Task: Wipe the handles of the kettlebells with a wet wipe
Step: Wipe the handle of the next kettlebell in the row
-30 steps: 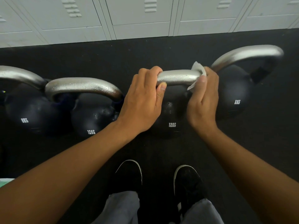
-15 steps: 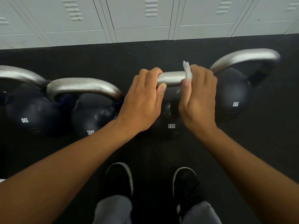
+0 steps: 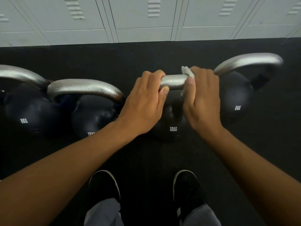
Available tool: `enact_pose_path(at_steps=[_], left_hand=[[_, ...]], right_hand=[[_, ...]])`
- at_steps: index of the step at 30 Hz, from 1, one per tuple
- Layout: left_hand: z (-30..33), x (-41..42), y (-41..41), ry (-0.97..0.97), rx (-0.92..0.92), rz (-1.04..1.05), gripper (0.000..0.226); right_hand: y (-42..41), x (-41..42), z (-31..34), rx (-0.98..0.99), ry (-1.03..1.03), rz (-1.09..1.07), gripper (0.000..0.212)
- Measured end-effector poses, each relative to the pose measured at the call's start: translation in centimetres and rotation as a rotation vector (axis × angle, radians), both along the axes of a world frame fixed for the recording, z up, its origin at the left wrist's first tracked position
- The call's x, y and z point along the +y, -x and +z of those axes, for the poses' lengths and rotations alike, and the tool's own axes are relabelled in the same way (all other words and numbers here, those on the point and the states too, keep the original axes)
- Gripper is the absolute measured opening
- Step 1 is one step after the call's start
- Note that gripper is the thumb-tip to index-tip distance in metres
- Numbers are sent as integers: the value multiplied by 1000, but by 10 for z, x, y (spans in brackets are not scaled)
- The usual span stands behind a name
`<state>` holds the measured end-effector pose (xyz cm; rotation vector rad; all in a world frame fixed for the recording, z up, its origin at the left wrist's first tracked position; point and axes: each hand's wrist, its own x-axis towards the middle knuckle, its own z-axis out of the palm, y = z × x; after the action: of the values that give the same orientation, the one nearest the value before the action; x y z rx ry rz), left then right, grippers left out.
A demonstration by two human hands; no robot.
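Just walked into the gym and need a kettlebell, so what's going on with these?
A person is cleaning them. Their left hand grips the silver handle of a 12KG kettlebell to steady it, while the right hand holds a white wet wipe wrapped around the same handle. Three more kettlebells stand in the row on the black floor, in front of grey lockers.

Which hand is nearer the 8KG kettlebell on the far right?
Right. The right hand grips the wet wipe beside that kettlebell; the left hand is farther away.
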<state>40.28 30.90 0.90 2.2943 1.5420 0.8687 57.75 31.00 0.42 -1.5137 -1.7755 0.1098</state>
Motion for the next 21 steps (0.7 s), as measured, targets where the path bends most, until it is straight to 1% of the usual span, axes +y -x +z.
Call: enact_pose_path(at_steps=[7, 8, 10, 12, 15, 17, 19, 21], left_hand=[[1, -1, 0, 11, 1, 5, 41], [2, -1, 0, 11, 3, 4, 41], [2, -1, 1, 14, 5, 5, 40], [3, -1, 1, 15, 6, 2, 41], [2, -1, 1, 17, 7, -2, 42], [1, -1, 1, 18, 2, -4, 42], [1, -1, 1, 22, 4, 4, 42], [2, -1, 1, 27, 10, 8, 43]], right_hand=[[4, -28, -19, -27, 14, 51, 62], [4, -29, -17, -31, 8, 54, 61], [4, -24, -6, -47, -10, 46, 53], [3, -10, 6, -97, -1, 27, 47], [5, 5, 14, -168, 11, 34, 45], [5, -1, 8, -185, -6, 49, 44], [4, -12, 0, -181, -16, 64, 49], [7, -23, -7, -175, 1, 62, 59]])
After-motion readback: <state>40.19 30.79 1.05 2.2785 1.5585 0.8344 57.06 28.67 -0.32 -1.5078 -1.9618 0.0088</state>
